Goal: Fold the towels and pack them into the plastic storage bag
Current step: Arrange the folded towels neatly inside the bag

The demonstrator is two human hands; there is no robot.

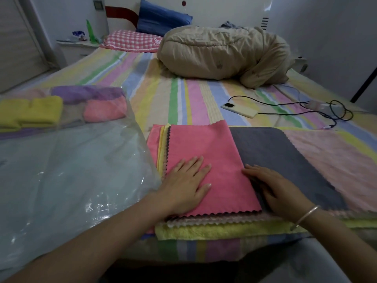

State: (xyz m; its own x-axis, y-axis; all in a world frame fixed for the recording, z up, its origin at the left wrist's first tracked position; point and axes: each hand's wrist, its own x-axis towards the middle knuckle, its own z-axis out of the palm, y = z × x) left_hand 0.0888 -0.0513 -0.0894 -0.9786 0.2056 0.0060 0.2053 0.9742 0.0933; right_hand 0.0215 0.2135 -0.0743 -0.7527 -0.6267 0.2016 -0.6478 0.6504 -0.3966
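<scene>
A pink towel (216, 152) lies folded in half on top of a stack of flat towels at the bed's near edge. My left hand (186, 183) presses flat on its left part with straight fingers. My right hand (273, 188) rests flat along the pink towel's right fold edge, partly on the grey towel (285, 158) beneath. A yellow towel (214, 230) and other coloured layers stick out under the stack. The clear plastic storage bag (67, 176) lies to the left, with folded yellow (32, 111), purple (85, 93) and pink (104, 110) towels inside its far end.
A striped sheet (183, 92) covers the bed. A white phone (239, 110) with black cables (318, 113) lies right of centre. A bundled beige quilt (224, 52), a pink checked pillow (130, 40) and a blue pillow (161, 17) sit at the head. A nightstand (75, 48) stands far left.
</scene>
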